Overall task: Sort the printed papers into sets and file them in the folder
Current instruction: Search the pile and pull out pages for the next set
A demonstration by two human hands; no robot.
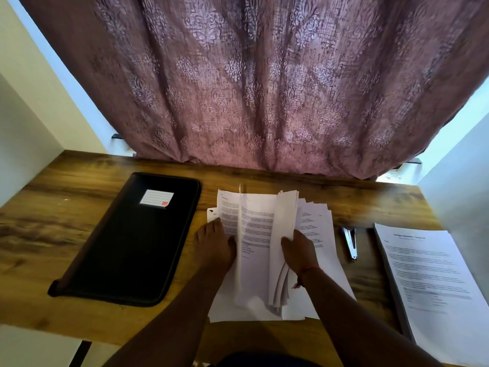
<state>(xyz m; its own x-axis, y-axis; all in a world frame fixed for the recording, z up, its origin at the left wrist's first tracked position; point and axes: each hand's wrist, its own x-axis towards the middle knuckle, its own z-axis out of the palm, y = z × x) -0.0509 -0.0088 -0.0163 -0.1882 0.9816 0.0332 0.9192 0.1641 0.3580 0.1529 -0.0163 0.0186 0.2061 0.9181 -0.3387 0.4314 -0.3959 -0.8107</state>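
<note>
A loose pile of printed papers lies at the middle of the wooden desk. My left hand presses flat on the pile's left edge. Several sheets are lifted and curled up from the pile, and my right hand grips them with the thumb in front. A black zipped folder with a white label lies shut to the left of the pile. A second, squared stack of printed papers rests at the desk's right end.
A metal stapler lies between the pile and the right stack. A mauve patterned curtain hangs down to the desk's back edge. White walls stand at both sides. The desk's front edge runs just below the pile.
</note>
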